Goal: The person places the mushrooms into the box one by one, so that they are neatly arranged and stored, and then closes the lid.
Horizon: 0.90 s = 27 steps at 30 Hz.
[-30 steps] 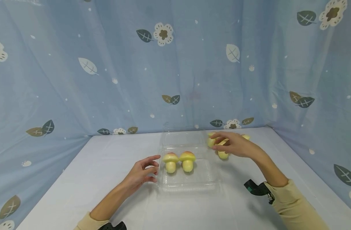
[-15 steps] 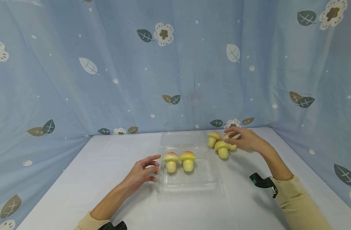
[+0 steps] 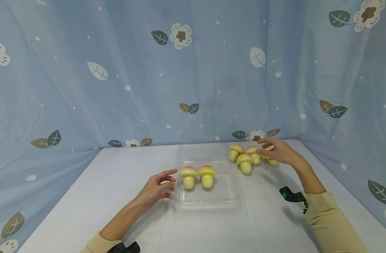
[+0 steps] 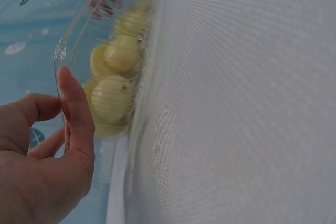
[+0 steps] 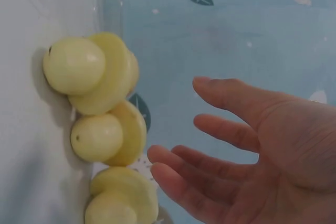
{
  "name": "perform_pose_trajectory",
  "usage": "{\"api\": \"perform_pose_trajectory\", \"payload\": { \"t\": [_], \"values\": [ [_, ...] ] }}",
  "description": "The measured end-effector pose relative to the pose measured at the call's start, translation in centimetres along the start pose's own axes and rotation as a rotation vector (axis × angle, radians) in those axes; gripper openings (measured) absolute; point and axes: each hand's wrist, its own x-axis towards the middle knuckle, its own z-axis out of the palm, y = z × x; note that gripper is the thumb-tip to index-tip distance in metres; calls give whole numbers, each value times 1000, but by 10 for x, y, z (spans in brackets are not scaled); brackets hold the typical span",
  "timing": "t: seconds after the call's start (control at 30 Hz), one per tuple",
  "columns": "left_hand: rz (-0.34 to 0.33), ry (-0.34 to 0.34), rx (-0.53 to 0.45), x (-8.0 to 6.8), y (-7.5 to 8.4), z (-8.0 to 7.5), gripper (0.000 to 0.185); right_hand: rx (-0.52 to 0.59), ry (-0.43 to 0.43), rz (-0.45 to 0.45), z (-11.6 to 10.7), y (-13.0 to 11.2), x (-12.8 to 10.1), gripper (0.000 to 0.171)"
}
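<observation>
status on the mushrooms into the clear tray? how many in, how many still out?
Done: two mushrooms stand upright in the clear tray. In hand: nothing gripped; the right hand hovers open over the loose mushrooms on the table, right of the tray, while the left hand rests at the tray's left edge. Left: at least four loose mushrooms, one partly hidden by the right hand.

Glossy clear plastic tray (image 3: 208, 202); smooth matt mushrooms (image 3: 244, 162); matt woven tablecloth (image 3: 85, 196); printed cloth backdrop (image 3: 117, 70).
</observation>
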Motion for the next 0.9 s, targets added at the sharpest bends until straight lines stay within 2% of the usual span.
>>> {"api": "perform_pose_trajectory", "payload": {
  "t": [0.37,0.57,0.7,0.8,0.9],
  "values": [
    [-3,0,0,0,1,0,55,-120,71,55,-10,17,-2,57],
    [-2,2,9,0,1,1,54,-174,94,82,-12,23,-2,65],
    [0,-2,7,-1,1,0,55,-231,131,78,-10,28,-1,65],
    [5,-10,11,0,1,0,55,-264,151,62,-9,32,0,59],
    [11,-21,14,-1,1,0,55,-266,152,50,-8,36,1,57]
  ]
}}
